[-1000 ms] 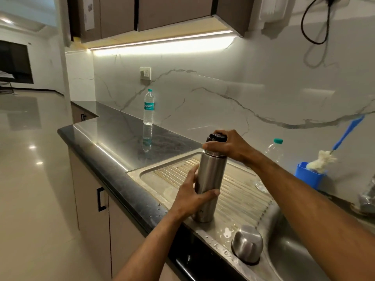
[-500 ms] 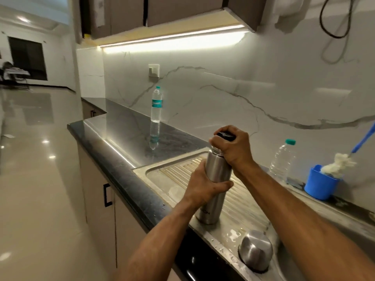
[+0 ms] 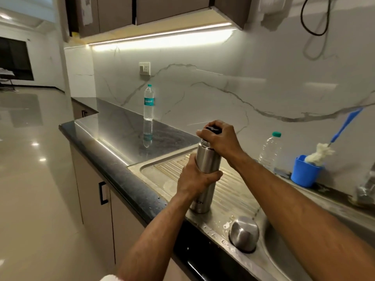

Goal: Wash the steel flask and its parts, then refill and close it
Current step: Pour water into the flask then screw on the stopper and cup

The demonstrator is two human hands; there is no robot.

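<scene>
The steel flask (image 3: 205, 191) stands upright on the ribbed steel drainboard (image 3: 237, 191) of the sink. My left hand (image 3: 194, 179) is wrapped around the flask's middle. My right hand (image 3: 222, 138) covers the flask's mouth and grips the black stopper (image 3: 213, 129), which is mostly hidden under the fingers. The flask's steel cup lid (image 3: 244, 233) sits upside down on the wet drainboard near the front edge, to the right of the flask.
A labelled water bottle (image 3: 148, 103) stands on the dark counter (image 3: 121, 136) at the back left. A clear bottle with a green cap (image 3: 271, 152) and a blue cup (image 3: 304, 172) holding a brush stand by the wall. The sink basin (image 3: 294, 268) lies at right.
My left hand has closed fully around the flask body. My right hand has turned on the stopper, and the view has shifted slightly.
</scene>
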